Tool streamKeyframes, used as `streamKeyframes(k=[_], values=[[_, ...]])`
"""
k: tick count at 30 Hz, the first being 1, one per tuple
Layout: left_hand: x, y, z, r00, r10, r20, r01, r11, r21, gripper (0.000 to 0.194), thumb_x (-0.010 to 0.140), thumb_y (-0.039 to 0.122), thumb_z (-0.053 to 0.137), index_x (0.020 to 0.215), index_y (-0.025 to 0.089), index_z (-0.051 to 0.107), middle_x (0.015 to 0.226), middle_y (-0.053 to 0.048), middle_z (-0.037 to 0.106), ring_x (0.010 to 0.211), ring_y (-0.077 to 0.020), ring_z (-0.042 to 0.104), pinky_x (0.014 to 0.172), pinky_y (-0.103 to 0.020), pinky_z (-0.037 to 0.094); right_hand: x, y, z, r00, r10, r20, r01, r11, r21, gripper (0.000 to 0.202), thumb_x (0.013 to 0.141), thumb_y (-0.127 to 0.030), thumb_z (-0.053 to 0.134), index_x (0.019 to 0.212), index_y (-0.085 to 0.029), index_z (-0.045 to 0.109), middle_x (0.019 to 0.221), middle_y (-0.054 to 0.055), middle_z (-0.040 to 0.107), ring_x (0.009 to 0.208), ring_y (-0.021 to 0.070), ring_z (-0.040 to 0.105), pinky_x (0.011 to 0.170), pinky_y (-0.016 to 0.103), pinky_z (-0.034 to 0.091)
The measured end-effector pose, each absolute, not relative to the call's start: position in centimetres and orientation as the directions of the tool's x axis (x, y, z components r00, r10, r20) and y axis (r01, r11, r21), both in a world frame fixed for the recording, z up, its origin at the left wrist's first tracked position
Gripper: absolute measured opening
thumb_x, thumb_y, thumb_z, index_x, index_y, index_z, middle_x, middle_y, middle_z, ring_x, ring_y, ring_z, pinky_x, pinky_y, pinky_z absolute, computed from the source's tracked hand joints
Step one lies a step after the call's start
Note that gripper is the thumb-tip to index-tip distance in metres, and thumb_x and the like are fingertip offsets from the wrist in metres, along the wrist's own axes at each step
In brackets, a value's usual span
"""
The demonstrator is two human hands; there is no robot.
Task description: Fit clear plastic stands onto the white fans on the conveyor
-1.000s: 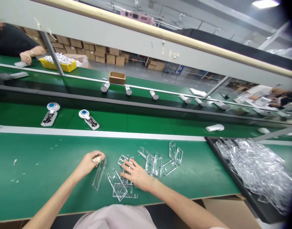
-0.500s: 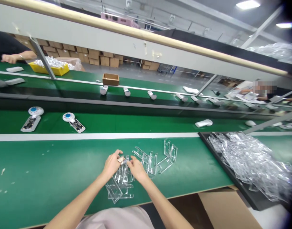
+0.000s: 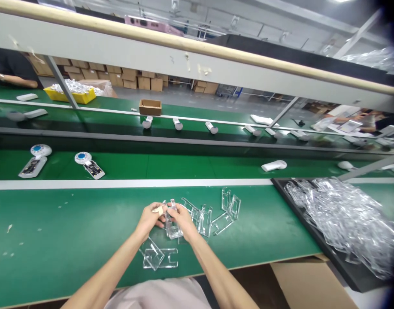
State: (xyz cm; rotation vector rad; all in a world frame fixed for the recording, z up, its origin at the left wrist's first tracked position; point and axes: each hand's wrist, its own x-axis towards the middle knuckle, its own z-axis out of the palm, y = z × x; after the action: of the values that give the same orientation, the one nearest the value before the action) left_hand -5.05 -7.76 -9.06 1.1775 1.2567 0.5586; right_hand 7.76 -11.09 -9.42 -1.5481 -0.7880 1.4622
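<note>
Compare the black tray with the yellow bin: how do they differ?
The black tray is near, at the right; the yellow bin stands farther off, at the left. The tray holds clear plastic pieces, while the bin holds small whitish ones. Both are heaped.

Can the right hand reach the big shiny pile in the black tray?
Probably yes, but it looks busy: the right hand and left hand are holding clear frames. Only some low, loose frames and green tabletop seem to lie before the shiny pile.
</note>
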Motion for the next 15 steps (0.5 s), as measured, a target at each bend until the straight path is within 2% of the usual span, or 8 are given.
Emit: streamKeyframes(k=[3, 5, 8, 10, 13, 15], values=[[-4.5, -7.0, -7.7, 0.327, 0.869, -0.372, 0.247, 0.302, 0.921, 0.056, 0.073, 0.062, 0.051, 0.097, 0.012, 0.056, 0.063, -0.002, 0.059, 0.052, -0.0142, 0.059, 0.054, -0.03, 0.054, 8.1, -11.1, -8.7, -0.017, 0.885, -0.466, -0.35, -0.442, -0.826, 0.042, 0.07, -0.046, 0.067, 0.101, -0.018, 0.059, 0.073, 0.001, 0.063, 0.068, 0.0174, 0.062, 0.067, 0.035, 0.052], [-4.4, -6.3, -7.0, 0.366, 0.872, -0.325, 0.288, 0.226, 0.93, 0.055, 0.079, 0.06, 0.045, 0.104, 0.012, 0.056, 0.067, -0.005, 0.062, 0.057, -0.0172, 0.061, 0.054, -0.032, 0.054, 8.8, -11.2, -8.7, -0.045, 0.88, -0.474, -0.471, -0.437, -0.767, 0.046, 0.064, -0.045, 0.074, 0.097, -0.018, 0.059, 0.071, 0.001, 0.064, 0.065, 0.0173, 0.064, 0.067, 0.036, 0.053], [-4.7, -5.6, -6.9, 0.445, 0.866, -0.23, 0.405, 0.034, 0.914, 0.038, 0.083, 0.04, 0.047, 0.107, 0.014, 0.059, 0.093, -0.012, 0.065, 0.085, -0.0232, 0.064, 0.073, -0.037, 0.053, 10.8, -11.7, -9.2, -0.002, 0.857, -0.516, -0.597, -0.415, -0.687, 0.039, 0.062, -0.034, 0.079, 0.092, -0.018, 0.059, 0.079, 0.003, 0.069, 0.073, 0.0175, 0.067, 0.072, 0.033, 0.054], [-4.9, -5.6, -7.5, 0.534, 0.824, -0.187, 0.483, -0.116, 0.868, 0.028, 0.077, 0.023, 0.055, 0.103, 0.017, 0.063, 0.107, -0.011, 0.063, 0.103, -0.0252, 0.057, 0.091, -0.04, 0.044, 12.6, -12.4, -9.6, 0.03, 0.834, -0.551, -0.651, -0.402, -0.644, 0.031, 0.065, -0.027, 0.077, 0.089, -0.018, 0.06, 0.082, 0.003, 0.07, 0.076, 0.0153, 0.068, 0.075, 0.029, 0.054], [-4.8, -6.4, -9.0, 0.653, 0.73, -0.203, 0.561, -0.285, 0.777, 0.038, 0.067, 0.004, 0.056, 0.101, 0.02, 0.065, 0.11, -0.009, 0.061, 0.113, -0.0263, 0.049, 0.101, -0.043, 0.032, 14.9, -13.8, -9.7, 0.045, 0.809, -0.586, -0.703, -0.391, -0.594, 0.026, 0.069, -0.02, 0.074, 0.092, -0.018, 0.062, 0.084, 0.002, 0.071, 0.077, 0.0136, 0.068, 0.078, 0.029, 0.053], [-4.6, -6.8, -9.9, 0.67, 0.704, -0.235, 0.606, -0.336, 0.721, 0.04, 0.066, 0.0, 0.052, 0.099, 0.019, 0.065, 0.107, -0.011, 0.061, 0.112, -0.0276, 0.048, 0.101, -0.046, 0.03, 15.6, -14.8, -9.5, 0.027, 0.804, -0.595, -0.736, -0.387, -0.556, 0.027, 0.071, -0.019, 0.071, 0.096, -0.019, 0.06, 0.089, 0.003, 0.071, 0.084, 0.0164, 0.068, 0.083, 0.035, 0.052]])
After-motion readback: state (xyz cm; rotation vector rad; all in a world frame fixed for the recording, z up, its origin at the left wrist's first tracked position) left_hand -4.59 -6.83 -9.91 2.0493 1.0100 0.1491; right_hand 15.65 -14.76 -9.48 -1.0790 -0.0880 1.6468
